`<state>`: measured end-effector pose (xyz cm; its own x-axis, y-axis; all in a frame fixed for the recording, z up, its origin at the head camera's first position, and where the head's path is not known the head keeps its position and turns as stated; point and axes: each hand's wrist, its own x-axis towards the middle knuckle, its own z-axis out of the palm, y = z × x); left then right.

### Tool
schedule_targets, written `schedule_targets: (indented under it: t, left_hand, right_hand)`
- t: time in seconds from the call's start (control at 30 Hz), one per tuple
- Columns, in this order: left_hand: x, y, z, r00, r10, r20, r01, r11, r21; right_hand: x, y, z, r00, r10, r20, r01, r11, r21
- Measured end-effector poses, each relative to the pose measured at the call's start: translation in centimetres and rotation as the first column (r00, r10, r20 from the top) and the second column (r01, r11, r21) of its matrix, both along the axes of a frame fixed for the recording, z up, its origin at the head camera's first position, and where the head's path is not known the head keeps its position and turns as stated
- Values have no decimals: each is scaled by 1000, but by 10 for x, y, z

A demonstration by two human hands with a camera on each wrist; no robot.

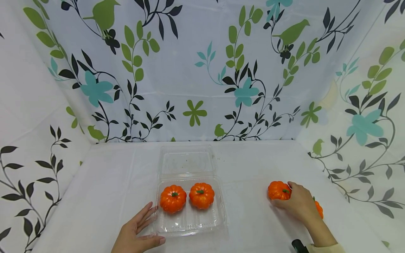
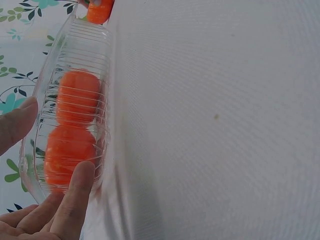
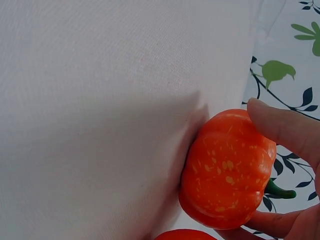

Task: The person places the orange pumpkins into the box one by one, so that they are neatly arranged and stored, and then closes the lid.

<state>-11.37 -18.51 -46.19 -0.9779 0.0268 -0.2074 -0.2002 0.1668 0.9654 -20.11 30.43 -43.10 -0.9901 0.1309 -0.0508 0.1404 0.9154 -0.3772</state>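
Observation:
Two small orange toy pumpkins sit side by side in a clear plastic clamshell box (image 1: 190, 228): a left one (image 1: 173, 202) and a right one (image 1: 202, 198), both with green stems. My left hand (image 1: 136, 232) is at the box's near left corner, fingers extended along its side and thumb at the front edge. At the right of the table, my right hand (image 1: 299, 203) grips another pumpkin (image 3: 227, 172) between thumb and fingers, close to the tablecloth. One more pumpkin (image 1: 319, 209) lies beyond that hand, mostly hidden by it.
The box's clear lid (image 1: 186, 160) lies folded back, away from me. A white cloth (image 1: 246, 214) covers the table. Behind and to the sides hang white curtains (image 1: 190, 70) printed with leaves and birds. A black wrist device (image 1: 299, 246) shows near the right sleeve.

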Motion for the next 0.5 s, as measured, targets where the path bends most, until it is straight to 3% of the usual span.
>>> schedule_targets:
  t: [0.5]
  left_hand:
    - [1, -1, 0, 1000, -6, -9, 6, 1000, 14]
  right_hand:
    - [1, -1, -6, 999, -11, -30, 12, 999, 32]
